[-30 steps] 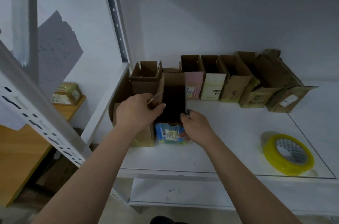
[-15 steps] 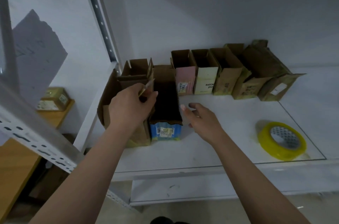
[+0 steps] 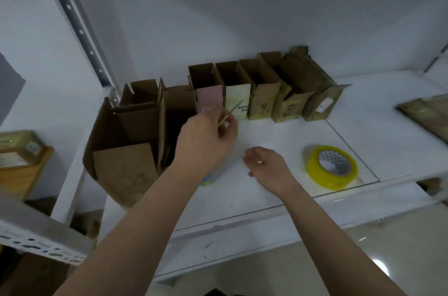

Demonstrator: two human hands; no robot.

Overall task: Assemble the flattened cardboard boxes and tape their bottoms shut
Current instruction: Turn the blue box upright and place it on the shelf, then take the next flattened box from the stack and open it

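Observation:
Several assembled cardboard boxes stand open-topped on a white shelf: a large brown one at the left, a dark-lined one beside it, then a row along the wall with a pink-fronted box and a cream box. My left hand hovers in front of the dark-lined box and pinches a thin yellowish stick. My right hand hangs above the shelf with loosely curled fingers, holding nothing. A roll of yellow tape lies flat to the right.
More brown boxes lean at the right end of the row. A flattened cardboard piece lies at the far right edge. A perforated steel upright frames the shelf's left side. A wooden table with a small box stands lower left.
My left hand has left the boxes and moved right with the stick. My right hand let go of the dark-lined box and drew back towards the tape. The view has swung right.

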